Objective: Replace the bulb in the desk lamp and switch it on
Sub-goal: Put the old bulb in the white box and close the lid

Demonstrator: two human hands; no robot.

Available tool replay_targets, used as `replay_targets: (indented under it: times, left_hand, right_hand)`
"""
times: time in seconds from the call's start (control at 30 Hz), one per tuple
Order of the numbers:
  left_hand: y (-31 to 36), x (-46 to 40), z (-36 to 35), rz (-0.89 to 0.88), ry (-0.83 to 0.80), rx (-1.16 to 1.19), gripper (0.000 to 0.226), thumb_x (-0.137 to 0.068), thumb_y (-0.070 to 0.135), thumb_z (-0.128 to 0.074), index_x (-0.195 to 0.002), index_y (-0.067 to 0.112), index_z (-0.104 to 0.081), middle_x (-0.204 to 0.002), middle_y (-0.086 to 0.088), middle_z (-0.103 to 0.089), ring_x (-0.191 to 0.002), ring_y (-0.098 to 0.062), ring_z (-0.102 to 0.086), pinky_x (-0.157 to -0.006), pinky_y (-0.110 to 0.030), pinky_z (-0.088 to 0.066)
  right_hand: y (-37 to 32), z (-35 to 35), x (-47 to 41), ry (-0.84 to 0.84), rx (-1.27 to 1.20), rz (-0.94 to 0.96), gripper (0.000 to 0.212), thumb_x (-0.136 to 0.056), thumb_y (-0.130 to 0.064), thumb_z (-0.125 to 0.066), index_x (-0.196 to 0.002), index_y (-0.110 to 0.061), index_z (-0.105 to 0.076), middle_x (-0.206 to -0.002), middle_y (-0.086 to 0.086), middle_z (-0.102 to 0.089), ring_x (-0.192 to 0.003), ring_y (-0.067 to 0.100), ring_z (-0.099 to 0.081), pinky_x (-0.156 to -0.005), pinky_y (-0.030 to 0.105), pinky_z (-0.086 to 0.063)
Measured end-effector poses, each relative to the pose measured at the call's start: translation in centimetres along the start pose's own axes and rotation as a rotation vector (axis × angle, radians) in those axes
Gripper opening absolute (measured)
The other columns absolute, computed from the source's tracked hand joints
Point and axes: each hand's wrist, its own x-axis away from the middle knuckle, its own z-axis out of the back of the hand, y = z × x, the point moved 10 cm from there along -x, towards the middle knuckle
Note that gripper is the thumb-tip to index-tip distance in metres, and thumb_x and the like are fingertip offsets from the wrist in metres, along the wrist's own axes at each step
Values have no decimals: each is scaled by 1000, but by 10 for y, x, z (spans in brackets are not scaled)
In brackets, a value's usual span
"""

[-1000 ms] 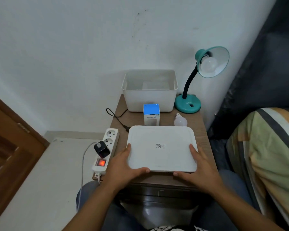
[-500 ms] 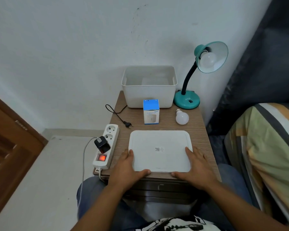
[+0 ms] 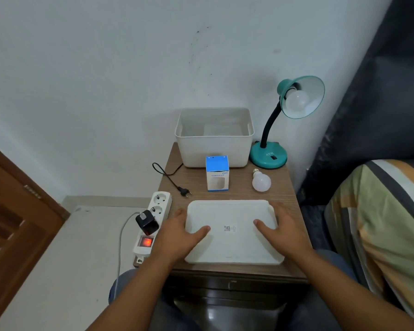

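Lying flat now on the bench, the white lid is no longer held up at its near edge as it was a second ago; both hands have moved from gripping the edge to resting on top of it. The left hand lies at the lid's left side with straight fingers, its thumb pointing over the surface, and the right hand lies the same way at the right side. Neither one holds anything.

I judge that the lid is set aside and the real work has not begun. The desk lamp stands at the back right corner, next to the open white box, with the old bulb still in its shade. The spare bulb lies on the bench in front of the lamp base, beside a small blue carton. The lamp's plug lies loose, near the power strip but not in it, so it must be connected before the lamp can be switched on.
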Motion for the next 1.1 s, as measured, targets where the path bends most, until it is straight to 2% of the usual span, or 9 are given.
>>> replay_targets:
  times: [0.17,0.27,0.37,0.63,0.73,0.8,0.87,1.03,1.1]
  left_hand:
    - [28,-42,48,9,93,104,56,-86,54,-70,-127,19,-56,-128,1,-60,-125,-23,-56,-91,-28,-43]
    - [40,-71,76,-9,161,174,77,-83,55,-73,-146,18,-49,-144,-2,-56,-125,-20,-57,-99,-28,-45]
    - [54,-101,96,-36,202,221,66,-88,41,-74,-144,16,-50,-145,-2,-55,-134,-21,-51,-93,-23,-39]
    - [60,-180,112,-16,229,141,103,-84,61,-69,-160,12,-19,-167,-6,-21,-153,-23,-21,-122,-39,-25]
    - [58,-200,114,-13,244,147,103,-74,76,-63,-152,16,-35,-158,-5,-39,-145,-25,-38,-115,-45,-39]
    - [57,-207,115,-26,261,149,82,-73,75,-64,-131,17,-52,-134,-2,-60,-123,-25,-57,-96,-41,-52]
    - [55,-212,114,-44,284,169,66,-77,68,-67,-120,19,-56,-119,1,-66,-109,-23,-62,-85,-38,-55]
    - [51,-217,111,-53,310,190,101,-69,82,-59,-144,15,-47,-132,-4,-65,-118,-26,-62,-94,-45,-55]
    - [52,-218,111,-69,323,199,100,-66,84,-57,-140,16,-50,-123,-3,-69,-110,-24,-66,-88,-42,-58]
  right_hand:
    - [-17,8,-41,6,4,3,69,-88,-41,-68,-149,-24,-38,-154,0,-39,-141,23,-37,-115,43,-34]
    - [-29,15,-64,45,13,22,66,-88,-31,-70,-147,-22,-41,-149,0,-45,-135,21,-42,-110,37,-37]
    - [-35,14,-87,47,-2,25,60,-85,-31,-71,-141,-23,-49,-136,-2,-54,-122,20,-51,-104,37,-44]
    - [-20,-11,-125,-15,-16,-56,68,-85,-31,-73,-146,-27,-42,-147,3,-41,-130,27,-44,-106,42,-40]
    - [-17,-12,-126,5,-71,-44,68,-86,-29,-73,-146,-26,-42,-144,2,-47,-128,23,-47,-106,38,-40]
    - [-18,-8,-124,21,-110,-41,67,-86,-30,-73,-146,-27,-43,-140,0,-51,-124,18,-48,-104,35,-40]
    - [-24,0,-119,23,-122,-23,67,-87,-35,-72,-146,-31,-41,-141,-4,-50,-121,13,-47,-103,33,-41]
    - [-61,45,-105,106,-129,135,65,-83,-36,-75,-141,-36,-45,-137,-16,-44,-121,8,-47,-103,33,-47]
    - [-82,68,-104,167,-145,196,63,-82,-32,-77,-137,-36,-48,-131,-23,-43,-113,0,-48,-95,14,-44]
